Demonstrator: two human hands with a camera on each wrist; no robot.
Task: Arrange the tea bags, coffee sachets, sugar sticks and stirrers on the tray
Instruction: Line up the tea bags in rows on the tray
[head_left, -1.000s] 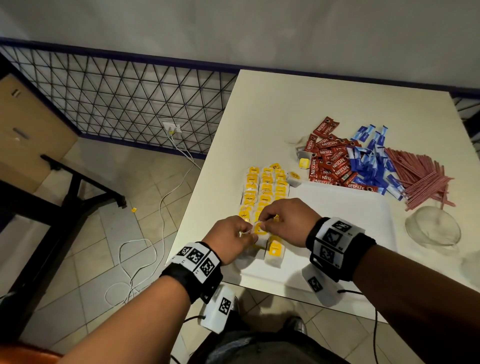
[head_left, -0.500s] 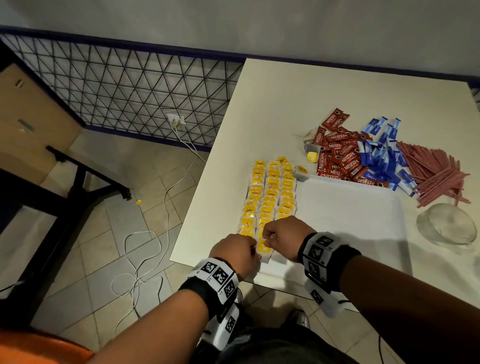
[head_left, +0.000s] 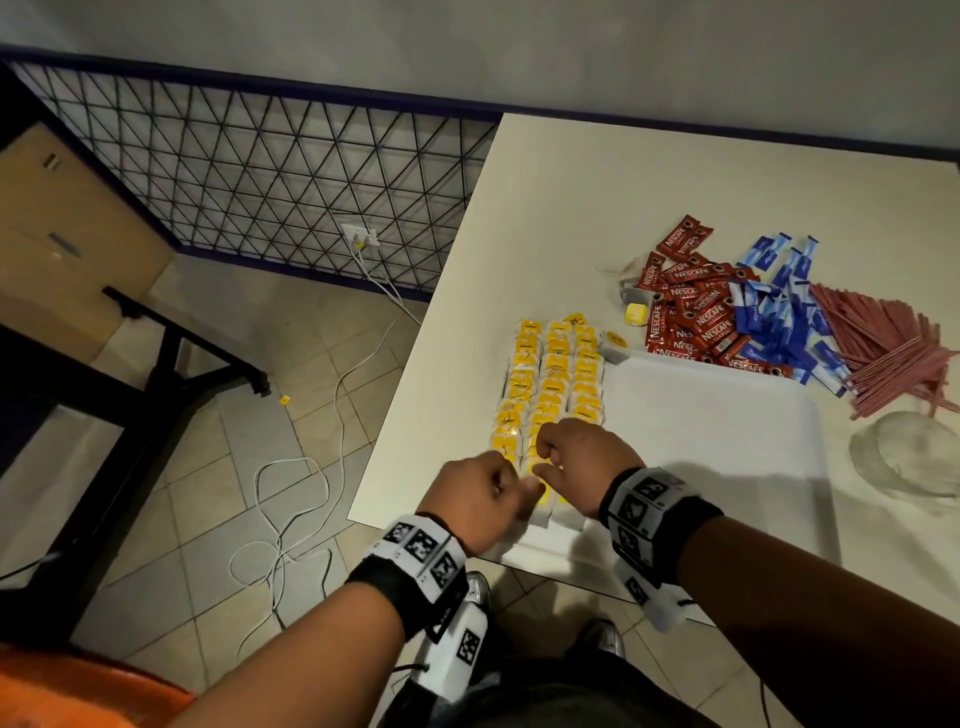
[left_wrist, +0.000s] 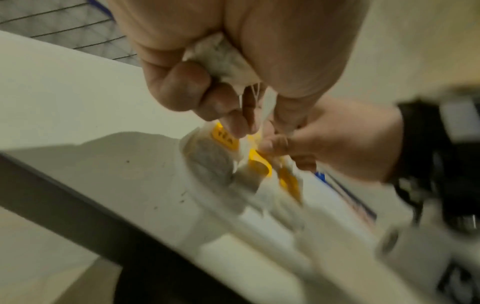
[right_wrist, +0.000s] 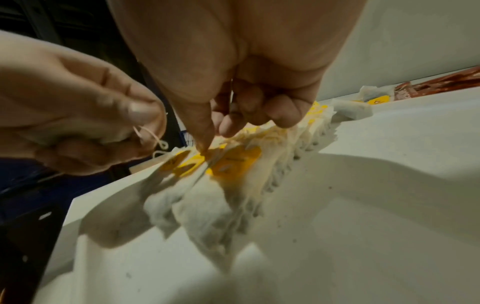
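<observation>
Left hand: curled round a crumpled tea bag, its string trailing from the fist, over the near left corner of the tray.
Right hand: fingers curled, thumb and forefinger tip pressed down on a yellow tag at the near end of the rows; I cannot tell if it pinches the tag or only pins it.
Step in hand: likely freeing and seating the last bag of a row. Best to hold the neighbours flat with the right fingertip while the left draws the string clear, then lay the bag square with its tag up.
Tea bags: three rows along the tray's left edge, running away from both hands.
Coffee sachets: heaped beyond the tray's far edge.
Sugar sticks: beside them, rightward.
Stirrers: off the tray's far right corner.
</observation>
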